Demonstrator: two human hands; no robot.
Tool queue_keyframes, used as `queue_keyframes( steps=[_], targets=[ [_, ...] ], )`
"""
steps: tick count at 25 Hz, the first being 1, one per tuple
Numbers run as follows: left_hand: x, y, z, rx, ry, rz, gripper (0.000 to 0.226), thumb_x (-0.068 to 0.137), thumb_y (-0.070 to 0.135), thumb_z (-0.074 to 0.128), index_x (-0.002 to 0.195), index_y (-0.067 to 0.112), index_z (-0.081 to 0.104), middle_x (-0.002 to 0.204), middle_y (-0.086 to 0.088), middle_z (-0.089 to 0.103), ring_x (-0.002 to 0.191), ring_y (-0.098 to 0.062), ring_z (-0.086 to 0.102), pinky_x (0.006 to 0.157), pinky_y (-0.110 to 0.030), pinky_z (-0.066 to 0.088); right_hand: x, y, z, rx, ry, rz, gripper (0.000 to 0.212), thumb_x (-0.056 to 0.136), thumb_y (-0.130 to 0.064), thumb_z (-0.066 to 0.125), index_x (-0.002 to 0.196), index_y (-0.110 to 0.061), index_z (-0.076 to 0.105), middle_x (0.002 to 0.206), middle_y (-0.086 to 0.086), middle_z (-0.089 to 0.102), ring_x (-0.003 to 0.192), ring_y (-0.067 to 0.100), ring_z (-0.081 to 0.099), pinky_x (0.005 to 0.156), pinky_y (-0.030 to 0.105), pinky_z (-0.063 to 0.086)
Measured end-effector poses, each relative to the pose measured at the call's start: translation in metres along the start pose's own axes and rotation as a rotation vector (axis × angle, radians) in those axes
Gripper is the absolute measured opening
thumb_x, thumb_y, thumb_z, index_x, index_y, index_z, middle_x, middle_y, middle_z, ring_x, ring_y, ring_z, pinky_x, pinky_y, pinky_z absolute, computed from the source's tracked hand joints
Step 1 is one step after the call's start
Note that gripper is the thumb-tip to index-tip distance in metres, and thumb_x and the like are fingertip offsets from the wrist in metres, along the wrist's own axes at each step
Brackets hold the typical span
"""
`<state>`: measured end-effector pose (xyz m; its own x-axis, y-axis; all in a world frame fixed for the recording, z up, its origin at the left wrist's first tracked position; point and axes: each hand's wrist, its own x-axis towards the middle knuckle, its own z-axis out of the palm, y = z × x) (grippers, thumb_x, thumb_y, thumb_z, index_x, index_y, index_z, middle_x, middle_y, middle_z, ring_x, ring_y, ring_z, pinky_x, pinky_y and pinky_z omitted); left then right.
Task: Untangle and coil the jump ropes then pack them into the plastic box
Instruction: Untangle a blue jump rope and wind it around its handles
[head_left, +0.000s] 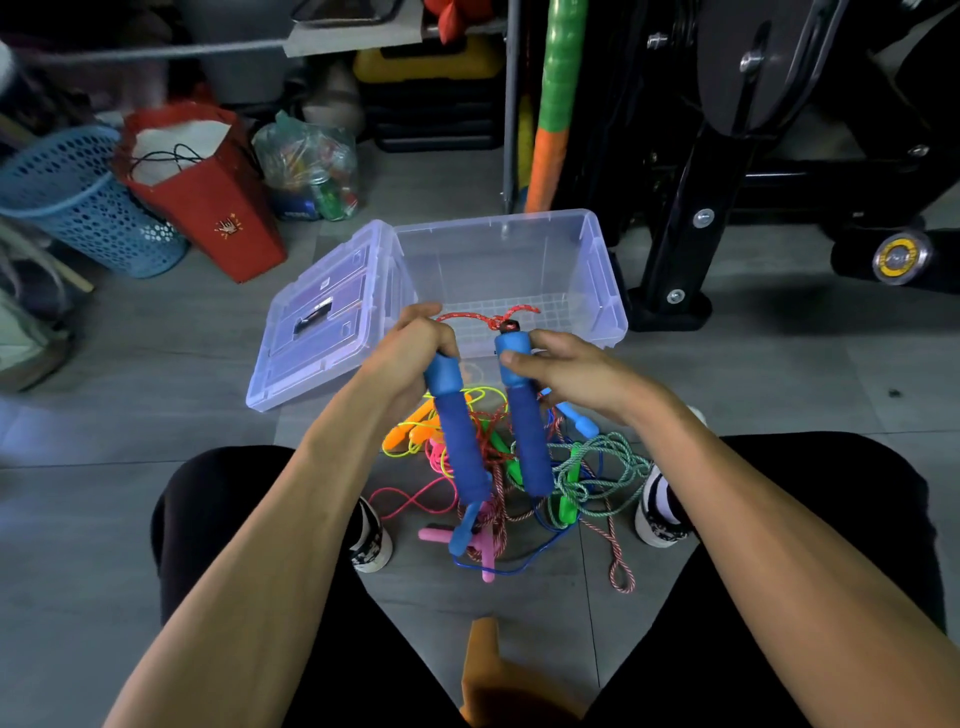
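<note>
My left hand (415, 343) grips one blue handle (457, 431), my right hand (566, 371) pinches the other handle (527, 431); the red rope (488, 316) loops between, its lower run lost in the tangle (519, 483).

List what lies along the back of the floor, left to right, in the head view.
Blue perforated plastic basket → red paper bag → clear plastic bag of colourful items → clear plastic box with its lid open to the left → black metal exercise frame.

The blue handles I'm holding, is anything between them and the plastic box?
No object blocks the way. The box sits open just beyond the blue handles, its lid off to the left. But their red rope still trails into the tangle below.
</note>
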<state>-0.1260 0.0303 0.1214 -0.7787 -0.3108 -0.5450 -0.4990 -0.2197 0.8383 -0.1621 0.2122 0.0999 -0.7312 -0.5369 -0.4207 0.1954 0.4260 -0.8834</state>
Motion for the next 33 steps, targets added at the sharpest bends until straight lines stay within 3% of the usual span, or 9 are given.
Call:
queue_keyframes(
  steps=[4,6,8,12,16,20,25,29,33],
  targets=[
    [0.004,-0.004,0.006,-0.152,0.015,0.013,0.041,0.084,-0.014,0.055,0.120,0.005,0.055,0.091,-0.014,0.057,0.085,-0.023,0.057,0.071,-0.032,0.051,0.001,0.005,0.006,0.028,-0.038,-0.012,0.029,0.089,-0.034,0.067,0.112,-0.017,0.059,0.097,0.000,0.064,0.083,0.015,0.063,0.080,0.033,0.052],
    [0.001,-0.005,0.010,-0.219,-0.012,0.031,0.039,0.086,-0.012,0.058,0.123,0.001,0.054,0.090,-0.012,0.060,0.085,-0.022,0.061,0.071,-0.031,0.056,0.002,0.007,0.004,0.024,-0.072,-0.018,0.047,0.073,-0.034,0.081,0.111,-0.019,0.059,0.102,0.001,0.071,0.091,0.019,0.069,0.087,0.036,0.056],
    [-0.003,-0.005,0.016,-0.243,-0.039,0.058,0.038,0.088,-0.006,0.061,0.124,0.001,0.054,0.094,-0.011,0.061,0.086,-0.021,0.062,0.072,-0.031,0.057,0.003,0.008,0.002,0.013,-0.070,-0.017,0.046,0.068,-0.027,0.085,0.106,-0.018,0.062,0.099,0.004,0.073,0.091,0.023,0.071,0.085,0.040,0.057],
    [-0.004,-0.006,0.015,0.229,0.072,0.164,0.032,0.089,0.020,0.068,0.118,0.019,0.053,0.118,-0.005,0.057,0.086,-0.020,0.065,0.080,-0.036,0.058,0.007,0.002,-0.002,0.299,0.162,-0.019,0.019,0.081,-0.010,0.075,0.095,-0.015,0.062,0.081,-0.001,0.068,0.071,0.013,0.065,0.067,0.027,0.053],
    [-0.016,-0.013,0.022,0.452,-0.240,0.115,0.022,0.093,0.037,0.061,0.096,0.015,0.064,0.100,-0.007,0.070,0.082,-0.016,0.068,0.080,-0.031,0.055,0.013,-0.002,-0.008,0.858,0.280,0.072,0.025,0.087,-0.012,0.069,0.108,-0.004,0.060,0.091,0.010,0.066,0.079,0.021,0.065,0.073,0.034,0.057],
    [-0.017,-0.018,0.026,0.389,-0.272,0.174,0.020,0.094,0.033,0.061,0.096,0.015,0.069,0.090,-0.006,0.073,0.081,-0.016,0.071,0.081,-0.038,0.059,0.011,-0.006,-0.004,0.903,0.289,0.039,0.023,0.089,-0.012,0.067,0.108,-0.003,0.059,0.092,0.012,0.065,0.077,0.022,0.067,0.068,0.033,0.060],
    [-0.018,-0.016,0.024,0.410,-0.328,0.194,0.009,0.093,0.021,0.063,0.098,0.021,0.070,0.093,-0.011,0.073,0.085,-0.021,0.071,0.072,-0.036,0.060,0.015,-0.007,-0.001,0.956,0.301,0.040,0.033,0.088,-0.015,0.069,0.115,0.000,0.058,0.099,0.017,0.064,0.094,0.031,0.065,0.090,0.047,0.055],
    [-0.018,-0.006,0.014,0.555,-0.323,0.163,0.013,0.090,0.011,0.061,0.099,0.006,0.068,0.089,-0.018,0.069,0.074,-0.023,0.068,0.068,-0.032,0.061,0.018,-0.010,-0.006,0.999,0.346,0.015,0.035,0.086,-0.022,0.072,0.114,-0.005,0.060,0.093,0.008,0.065,0.087,0.022,0.066,0.078,0.033,0.058],
    [-0.018,-0.006,0.006,0.780,-0.264,0.208,0.023,0.079,0.023,0.059,0.090,0.004,0.066,0.084,-0.020,0.068,0.071,-0.024,0.064,0.067,-0.035,0.059,0.019,-0.013,-0.008,1.069,0.397,-0.006,0.034,0.083,-0.018,0.075,0.109,-0.007,0.058,0.094,0.008,0.064,0.084,0.020,0.067,0.071,0.032,0.057]
  ],
)
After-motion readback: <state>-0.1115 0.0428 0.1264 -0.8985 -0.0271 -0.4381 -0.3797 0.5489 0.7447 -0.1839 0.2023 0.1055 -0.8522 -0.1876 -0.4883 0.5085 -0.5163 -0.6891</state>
